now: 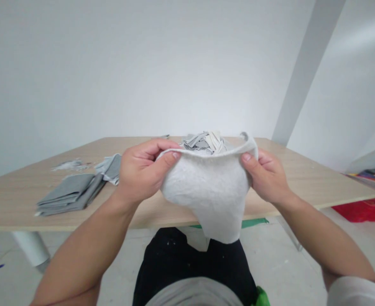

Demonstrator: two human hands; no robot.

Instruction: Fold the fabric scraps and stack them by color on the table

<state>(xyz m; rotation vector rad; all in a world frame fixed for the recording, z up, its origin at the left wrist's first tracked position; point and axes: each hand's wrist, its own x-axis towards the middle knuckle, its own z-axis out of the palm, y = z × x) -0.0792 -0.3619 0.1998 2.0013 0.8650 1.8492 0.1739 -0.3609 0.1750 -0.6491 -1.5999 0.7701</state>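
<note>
A piece of light grey cloth (pixel 209 187) hangs between my two hands in front of the table edge. My left hand (pixel 146 168) pinches its upper left edge between thumb and fingers. On the other side my right hand (pixel 267 172) grips the upper right edge, where a corner curls up above the thumb. The lower part of the cloth drops in front of my lap. Behind it a heap of grey and cream fabric strips (pixel 206 142) shows only in part.
Folded dark grey cloth (pixel 66 193) lies stacked on the left of the wooden table (pixel 315 178), beside a crumpled grey and white piece (pixel 111 168) and white scraps (pixel 69 165). A red item (pixel 362 208) is on the floor at right. A white wall stands behind.
</note>
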